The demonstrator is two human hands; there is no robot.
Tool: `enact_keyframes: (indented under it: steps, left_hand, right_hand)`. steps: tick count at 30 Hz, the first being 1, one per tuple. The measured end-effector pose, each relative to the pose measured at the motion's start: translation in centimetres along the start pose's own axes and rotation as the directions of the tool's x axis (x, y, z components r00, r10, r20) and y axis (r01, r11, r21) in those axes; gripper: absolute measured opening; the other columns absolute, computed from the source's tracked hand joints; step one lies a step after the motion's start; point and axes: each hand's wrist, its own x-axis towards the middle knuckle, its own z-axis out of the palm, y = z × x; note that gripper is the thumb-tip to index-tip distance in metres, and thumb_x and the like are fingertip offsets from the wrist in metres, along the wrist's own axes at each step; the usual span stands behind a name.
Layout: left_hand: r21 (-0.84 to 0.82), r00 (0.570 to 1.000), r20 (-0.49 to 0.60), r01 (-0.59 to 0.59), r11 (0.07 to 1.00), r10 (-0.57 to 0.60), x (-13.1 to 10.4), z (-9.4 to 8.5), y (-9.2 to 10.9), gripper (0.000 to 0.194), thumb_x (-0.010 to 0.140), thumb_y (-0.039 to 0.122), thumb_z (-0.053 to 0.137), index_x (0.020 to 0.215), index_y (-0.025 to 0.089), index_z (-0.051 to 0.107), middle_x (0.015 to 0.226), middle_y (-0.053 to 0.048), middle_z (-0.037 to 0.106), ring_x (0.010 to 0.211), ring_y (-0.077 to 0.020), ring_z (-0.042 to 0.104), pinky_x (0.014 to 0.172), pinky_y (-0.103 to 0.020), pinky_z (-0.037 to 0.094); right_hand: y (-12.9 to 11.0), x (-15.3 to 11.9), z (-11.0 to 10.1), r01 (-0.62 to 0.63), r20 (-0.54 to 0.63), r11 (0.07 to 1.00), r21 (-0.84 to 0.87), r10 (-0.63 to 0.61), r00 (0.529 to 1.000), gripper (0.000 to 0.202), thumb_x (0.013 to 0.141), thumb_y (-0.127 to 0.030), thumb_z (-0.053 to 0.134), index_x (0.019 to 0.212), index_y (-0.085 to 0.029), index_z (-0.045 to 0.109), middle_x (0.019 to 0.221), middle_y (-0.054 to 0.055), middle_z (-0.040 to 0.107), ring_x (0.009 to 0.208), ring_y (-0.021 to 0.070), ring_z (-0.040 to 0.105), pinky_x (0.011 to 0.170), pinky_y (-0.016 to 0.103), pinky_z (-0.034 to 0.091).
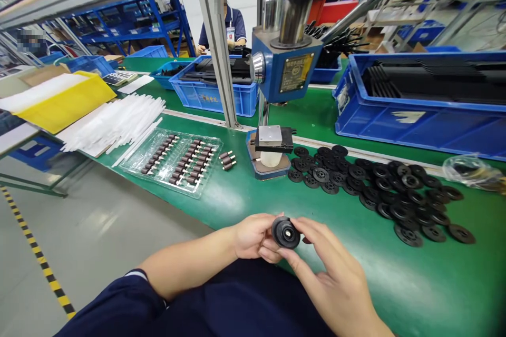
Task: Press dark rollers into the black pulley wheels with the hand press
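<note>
A black round plastic wheel [285, 233] with a stepped hub and a small pale centre is held above the near edge of the green bench. My left hand [256, 237] grips it from the left, fingers partly behind it. On the other side my right hand [332, 268] pinches it between thumb and fingers. Beyond my hands stands a blue press [286, 63], its base holding a metal block [270, 135] on a black piece. Many similar black discs [358, 171] lie loosely piled to the right. Dark small rollers [227, 160] with light shafts lie left of the press base.
A transparent tray [132, 166] holds rows of rollers. White strips [114, 124] lie at the left beside a yellow bin [71, 102]. Blue crates [419, 126] of black parts line the back. A metal post [217, 42] rises mid-bench. Another person [237, 23] sits opposite.
</note>
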Motion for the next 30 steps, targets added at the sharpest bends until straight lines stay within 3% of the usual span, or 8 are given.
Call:
enact_keyframes:
  steps: [18,23,25,27,28,29,30]
  left_hand:
    - [0.104,0.996,-0.066,-0.058,0.993,0.065,-0.1,-0.1,0.0,0.036,0.086,0.049,0.059,0.073,0.017,0.047,0.044,0.01,0.028,0.036,-0.0039,0.017,0.037,-0.016,0.019]
    - [0.237,0.988,-0.124,-0.06,0.97,0.092,0.3,0.6,-1.5,0.038,0.088,0.054,0.054,0.093,0.017,0.054,0.054,0.006,0.042,0.037,-0.0048,0.029,0.038,-0.017,0.022]
    - [0.425,0.98,-0.14,-0.069,0.903,0.141,0.1,0.1,-1.3,0.044,0.091,0.056,0.047,0.107,0.016,0.054,0.06,0.003,0.049,0.042,-0.0076,0.041,0.041,-0.019,0.03]
    - [0.679,0.939,-0.189,-0.086,0.729,0.286,-0.3,-1.3,-0.4,0.044,0.092,0.053,0.047,0.115,0.017,0.052,0.069,0.0,0.055,0.054,-0.0113,0.051,0.049,-0.022,0.039]
    - [0.79,0.888,-0.209,-0.094,0.606,0.41,-0.5,-2.3,0.3,0.042,0.092,0.051,0.049,0.118,0.018,0.051,0.075,-0.001,0.057,0.061,-0.0128,0.055,0.055,-0.024,0.043]
    - [0.878,0.808,-0.217,-0.083,0.471,0.548,-0.8,-3.4,1.2,0.04,0.091,0.047,0.051,0.119,0.019,0.05,0.082,-0.003,0.058,0.068,-0.014,0.056,0.062,-0.026,0.045]
    - [0.941,0.701,-0.206,-0.049,0.335,0.683,-1.1,-4.5,2.1,0.039,0.091,0.045,0.053,0.12,0.019,0.05,0.089,-0.004,0.059,0.074,-0.0152,0.056,0.069,-0.029,0.047]
  right_hand:
    - [-0.4,-0.1,0.1,0.027,-0.025,0.999,0.018,-0.026,0.999,0.044,0.085,-0.021,0.067,0.126,-0.019,0.053,0.116,0.012,0.06,0.106,0.0235,0.059,0.088,0.038,0.054]
    - [0.1,-0.6,0.1,0.009,-0.005,1.0,0.013,-0.009,1.0,0.043,0.084,-0.018,0.065,0.124,-0.019,0.052,0.113,0.011,0.061,0.103,0.0204,0.06,0.088,0.036,0.053]
    - [1.7,-1.0,-2.0,-0.035,-0.033,0.997,-0.064,0.033,0.999,0.04,0.083,-0.021,0.066,0.121,-0.018,0.053,0.111,0.01,0.061,0.101,0.0197,0.06,0.087,0.035,0.053]
    - [3.4,-1.8,-6.4,-0.131,-0.118,0.964,-0.231,0.106,0.987,0.039,0.083,-0.026,0.067,0.119,-0.018,0.055,0.11,0.01,0.061,0.099,0.0198,0.06,0.084,0.033,0.053]
    - [4.1,-2.2,-9.2,-0.185,-0.181,0.927,-0.325,0.131,0.975,0.037,0.084,-0.028,0.067,0.118,-0.018,0.056,0.11,0.009,0.062,0.096,0.0194,0.06,0.081,0.033,0.053]
    - [4.7,-2.6,-12.0,-0.249,-0.268,0.877,-0.411,0.145,0.952,0.036,0.084,-0.029,0.068,0.117,-0.018,0.058,0.108,0.009,0.062,0.092,0.0188,0.06,0.078,0.032,0.053]
    - [5.3,-2.8,-14.7,-0.281,-0.342,0.838,-0.469,0.121,0.932,0.036,0.085,-0.031,0.068,0.117,-0.018,0.058,0.105,0.008,0.062,0.088,0.0182,0.06,0.077,0.032,0.053]
